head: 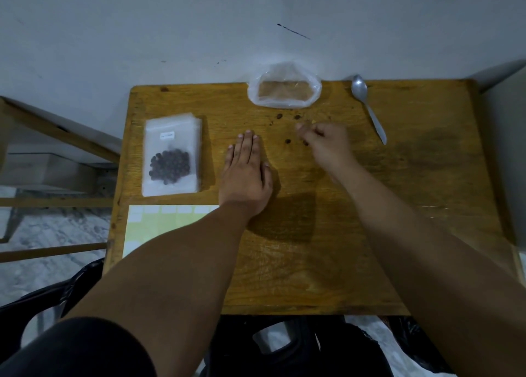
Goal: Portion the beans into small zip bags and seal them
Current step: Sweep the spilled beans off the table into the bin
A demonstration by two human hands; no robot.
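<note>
Just left of your left hand, a stack of small zip bags [172, 154] lies on the table [313, 257], the top one filled with dark beans [170, 166]. A label sheet [148, 223] sits partly under that forearm. Your left hand [246, 174] lies flat, fingers straight and together, palm down on the wood. Between your hands lie a few loose beans [287, 141]. Beyond them stands an open plastic bag [284, 87]. Your right hand [327, 141] is curled and blurred; you cannot tell whether it pinches a bean. To its right lies a spoon [368, 107].
</note>
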